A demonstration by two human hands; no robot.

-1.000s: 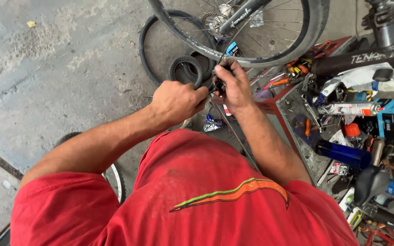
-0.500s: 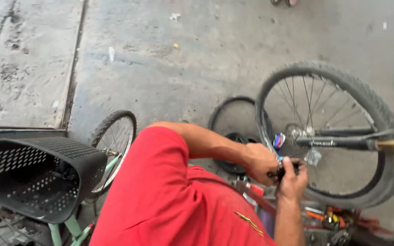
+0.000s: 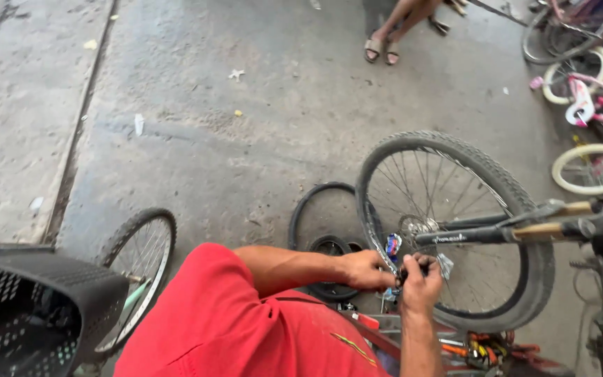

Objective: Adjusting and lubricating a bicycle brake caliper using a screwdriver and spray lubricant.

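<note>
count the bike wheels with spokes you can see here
4, maybe more hidden: the large wheel by the hands, a small wheel bottom left beside the black basket, and two pale-tyred wheels at the right edge.

Grey concrete floor (image 3: pixel 246 139) (stained, littered) with parked bicycles (image 3: pixel 587 105).

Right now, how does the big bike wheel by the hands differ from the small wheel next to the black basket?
The big wheel is larger, with a knobby tyre and a frame across it; the hands work at its rim. The small wheel is slimmer, partly hidden by the black basket, with no hand near. Both are spoked with black tyres.
</note>
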